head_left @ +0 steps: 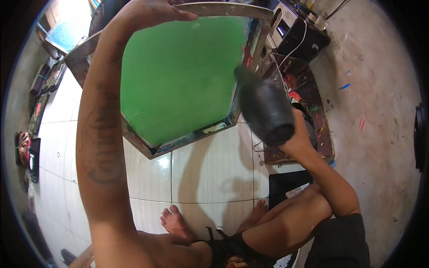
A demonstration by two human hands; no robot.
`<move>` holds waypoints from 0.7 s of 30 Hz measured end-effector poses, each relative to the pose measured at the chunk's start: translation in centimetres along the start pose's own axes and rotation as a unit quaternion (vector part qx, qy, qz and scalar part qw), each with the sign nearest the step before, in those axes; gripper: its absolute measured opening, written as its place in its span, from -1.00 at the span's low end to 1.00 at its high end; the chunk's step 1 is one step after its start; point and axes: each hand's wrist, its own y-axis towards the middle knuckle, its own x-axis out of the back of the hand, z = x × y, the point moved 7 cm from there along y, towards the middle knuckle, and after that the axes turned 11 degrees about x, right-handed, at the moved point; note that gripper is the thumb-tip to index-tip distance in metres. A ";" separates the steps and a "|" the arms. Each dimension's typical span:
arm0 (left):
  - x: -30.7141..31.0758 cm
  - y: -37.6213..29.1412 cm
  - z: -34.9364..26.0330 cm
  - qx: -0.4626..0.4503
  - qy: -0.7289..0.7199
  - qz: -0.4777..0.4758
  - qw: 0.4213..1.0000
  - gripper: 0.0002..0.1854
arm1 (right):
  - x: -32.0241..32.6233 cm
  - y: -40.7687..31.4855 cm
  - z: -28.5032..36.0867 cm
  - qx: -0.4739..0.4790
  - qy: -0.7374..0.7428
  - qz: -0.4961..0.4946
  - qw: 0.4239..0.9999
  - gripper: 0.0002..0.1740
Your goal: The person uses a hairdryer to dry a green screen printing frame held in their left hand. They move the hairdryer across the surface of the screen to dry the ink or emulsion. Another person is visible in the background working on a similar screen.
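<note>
A screen-printing frame (251, 13) with green-coated mesh (181, 73) stands tilted before me above the tiled floor. At its top edge is my left hand (150, 13), the thumb lying over the near face of the wood and the other fingers mostly hidden or cut off by the picture's edge. My right hand (298, 132) grips a black hair dryer (266, 107), whose body hides most of the fingers. The dryer is slightly blurred, and its nozzle points toward the right side of the green mesh. Dark and reddish stains mark the frame's inner border.
To the right, a paint-spattered wooden box (323, 134) stands against the stained wall (372, 83). A black device (301, 38) with a white cable (298, 45) sits behind it. Dark bundles (40, 80) line the left wall. My bare feet (176, 221) rest on white tiles (214, 167).
</note>
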 end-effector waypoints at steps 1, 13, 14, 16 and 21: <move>-0.1 -0.1 -0.2 -0.008 -0.005 0.003 1.000 -0.45 | -1.2 -0.5 -0.8 -0.075 -0.035 0.080 0.993 -0.45; -0.1 0.3 0.2 -0.047 0.011 -0.006 0.999 -0.35 | -8.6 -3.7 -2.5 -0.002 -0.142 0.387 0.911 -0.34; -0.2 0.3 0.3 -0.045 0.013 -0.006 0.999 -0.34 | -9.0 -3.7 -1.9 0.026 -0.122 0.391 0.912 -0.37; -0.2 0.4 0.2 -0.048 0.021 -0.008 0.999 -0.34 | -10.0 -3.9 -0.7 0.067 -0.091 0.408 0.906 -0.44; -0.4 0.2 -0.2 -0.055 0.001 0.048 0.997 -0.46 | -13.1 -4.1 3.0 0.176 -0.030 0.415 0.892 -0.57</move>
